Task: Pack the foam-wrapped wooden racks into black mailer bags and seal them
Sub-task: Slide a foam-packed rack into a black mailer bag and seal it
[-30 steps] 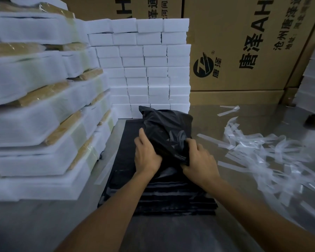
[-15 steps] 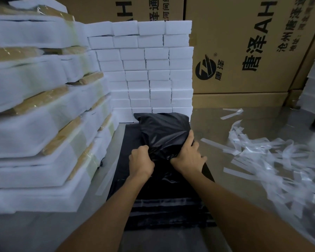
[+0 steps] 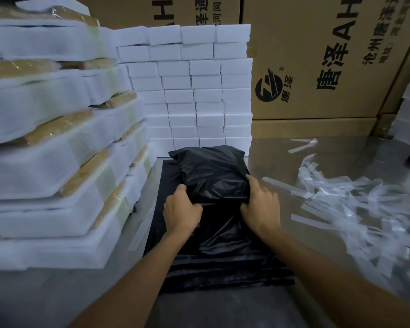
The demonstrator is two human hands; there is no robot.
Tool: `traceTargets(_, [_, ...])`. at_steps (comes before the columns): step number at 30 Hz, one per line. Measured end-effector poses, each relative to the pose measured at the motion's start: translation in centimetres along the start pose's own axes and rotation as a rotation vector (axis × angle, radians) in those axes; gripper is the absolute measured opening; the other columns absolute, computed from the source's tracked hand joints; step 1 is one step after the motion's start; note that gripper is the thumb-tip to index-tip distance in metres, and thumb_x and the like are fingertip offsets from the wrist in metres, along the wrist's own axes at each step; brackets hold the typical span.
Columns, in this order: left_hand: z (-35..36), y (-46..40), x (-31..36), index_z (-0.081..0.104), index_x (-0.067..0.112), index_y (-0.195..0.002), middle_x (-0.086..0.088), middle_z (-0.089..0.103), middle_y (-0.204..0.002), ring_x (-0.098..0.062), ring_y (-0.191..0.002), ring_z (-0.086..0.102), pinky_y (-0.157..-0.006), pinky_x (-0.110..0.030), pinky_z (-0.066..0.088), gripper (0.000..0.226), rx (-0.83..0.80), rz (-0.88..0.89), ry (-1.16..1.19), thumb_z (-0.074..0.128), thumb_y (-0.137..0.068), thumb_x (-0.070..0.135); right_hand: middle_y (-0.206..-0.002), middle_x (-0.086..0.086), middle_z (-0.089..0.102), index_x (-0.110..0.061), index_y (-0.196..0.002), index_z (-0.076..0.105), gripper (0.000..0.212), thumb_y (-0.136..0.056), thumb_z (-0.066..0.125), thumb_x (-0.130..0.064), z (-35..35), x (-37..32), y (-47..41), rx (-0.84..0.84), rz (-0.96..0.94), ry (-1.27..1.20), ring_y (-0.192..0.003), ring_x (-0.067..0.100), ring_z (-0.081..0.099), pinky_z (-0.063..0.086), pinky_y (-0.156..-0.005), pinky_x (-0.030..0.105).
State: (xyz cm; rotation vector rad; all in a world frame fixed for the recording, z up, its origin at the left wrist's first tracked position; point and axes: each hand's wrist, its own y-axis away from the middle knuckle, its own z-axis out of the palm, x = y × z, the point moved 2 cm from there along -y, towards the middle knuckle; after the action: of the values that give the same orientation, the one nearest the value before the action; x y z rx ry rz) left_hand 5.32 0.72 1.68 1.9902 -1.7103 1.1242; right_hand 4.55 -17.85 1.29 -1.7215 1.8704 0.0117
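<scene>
Cardboard cartons [image 3: 317, 67], rear wall, largest items: black print "唐泽", "AH", round logo w/ ® mark, smaller line "沧州唐泽通…" partly cut off; rest of text cropped, not legible. Stack of foam-wrapped wooden racks [image 3: 52, 150], left on counter [image 3: 282, 157], wood showing thru clear tape at edges; no labels seen. Wall of white foam blocks [image 3: 194, 91] behind work spot, unmarked. Pile of flat black mailer bags [image 3: 223, 273], centre front, no print visible. Filled mailer bag [image 3: 211, 176] lies on top of that pile, bulging, presumably w/ a rack inside; contents hidden. Heap of peeled white liner strips [image 3: 355, 209], right side of counter. Left hand [image 3: 181, 209]: fingers curled, gripping bag's near edge, left corner. Right hand [image 3: 260, 204]: fingers bent round near edge, right corner, thumb up along the side. Step, by judgement: closing the mouth, flap approx. being folded/pulled over pkg. Next needs: flap drawn taut, adhesive strip pressed down evenly across width; whether liner is off yet, can't tell.
</scene>
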Motion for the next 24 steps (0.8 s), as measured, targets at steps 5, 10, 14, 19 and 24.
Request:
traceTargets(5, [0.0, 1.4, -0.7, 0.046, 0.011, -0.079, -0.005, 0.054, -0.065, -0.018, -0.055, 0.048, -0.048, -0.032, 0.034, 0.019, 0.01, 0.001, -0.071, 0.06, -0.073, -0.002, -0.086, 0.001, 0.049, -0.008, -0.158, 0.016, 0.082, -0.087, 0.056, -0.004, 0.4, 0.4, 2.4, -0.096, -0.13, 0.194, -0.074, 0.021, 0.041, 0.032, -0.072, 0.031])
traceTargets(10, [-0.6, 1.1, 0.2, 0.046, 0.009, -0.086, -0.008, 0.053, -0.073, -0.026, -0.067, 0.054, -0.055, -0.037, 0.041, 0.02, -0.059, 0.054, -0.15, 0.059, -0.079, -0.005, -0.127, 0.006, 0.055, -0.014, -0.158, -0.012, 0.094, -0.092, 0.054, -0.007, -0.2, 0.8, 2.2, -0.313, -0.121, 0.12, -0.108, 0.028, 0.055, 0.041, -0.097, 0.045])
traceTargets(14, [-1.9, 2.6, -0.4, 0.034, 0.018, -0.128, -0.007, 0.056, -0.082, -0.023, -0.065, 0.052, -0.055, -0.035, 0.039, 0.058, -0.104, 0.292, -0.28, 0.059, -0.081, -0.005, -0.148, 0.007, 0.039, -0.017, -0.159, 0.017, 0.079, -0.09, 0.054, -0.003, -2.2, 1.8, 3.5, -0.281, -0.208, 0.178, -0.123, 0.032, 0.049, 0.041, -0.101, 0.045])
traceTargets(19, [-4.6, 4.9, -3.4, 0.059, 0.012, -0.118, -0.006, 0.05, -0.114, -0.022, -0.086, 0.054, -0.06, -0.035, 0.045, 0.048, -0.152, 0.579, -0.48, 0.062, -0.074, -0.008, -0.109, 0.006, 0.053, -0.013, -0.116, 0.062, 0.044, -0.077, 0.059, 0.008, -4.5, 4.9, 6.4, -0.148, -0.392, 0.174, -0.095, 0.026, 0.05, 0.039, -0.075, 0.034])
traceTargets(24, [-7.4, 4.9, -5.5, 0.072, 0.014, -0.097, 0.011, 0.054, -0.102, -0.013, -0.094, 0.057, -0.081, -0.023, 0.045, 0.026, -0.481, 0.601, -0.416, 0.063, -0.076, 0.001, -0.101, -0.013, 0.056, -0.029, -0.105, 0.065, 0.029, -0.086, 0.064, -0.007, -6.5, 5.9, 6.7, -0.538, -0.342, 0.02, -0.09, 0.009, 0.056, 0.046, -0.077, 0.016])
